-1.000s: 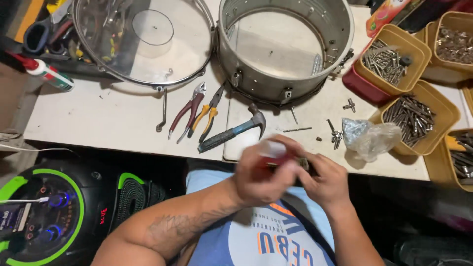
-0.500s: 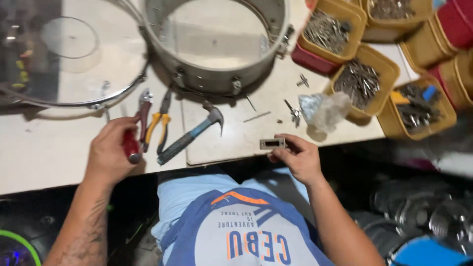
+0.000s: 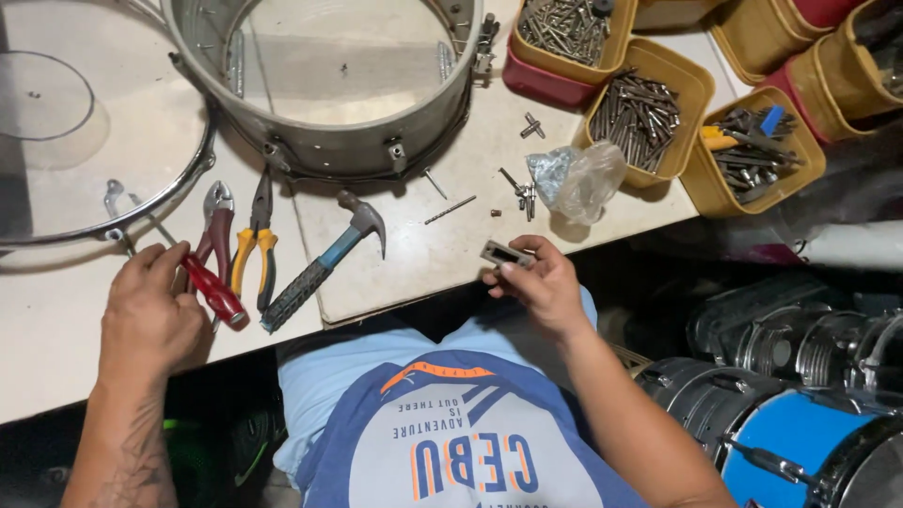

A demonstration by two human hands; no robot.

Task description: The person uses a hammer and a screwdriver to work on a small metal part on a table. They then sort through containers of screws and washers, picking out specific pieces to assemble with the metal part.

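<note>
A pale workbench [image 3: 395, 254] carries a metal drum shell [image 3: 329, 85] at its far middle. To the left of the shell lies a clear drumhead in its hoop [image 3: 85, 122]; in front of it lie red pliers [image 3: 214, 235], yellow pliers [image 3: 256, 246] and a claw hammer [image 3: 324, 259]. To the shell's right sit a crumpled plastic bag [image 3: 576, 177], loose screws [image 3: 522, 193] and yellow trays of hardware [image 3: 644, 113].

Premises: a drum repair workshop. Evidence: a bare metal drum shell [image 3: 329, 89] on the white tabletop [image 3: 56, 310], a hammer [image 3: 324, 259] and pliers [image 3: 254, 246] beside it, yellow bins of screws [image 3: 649, 113], finished drums [image 3: 800, 414] stacked on the floor.
</note>
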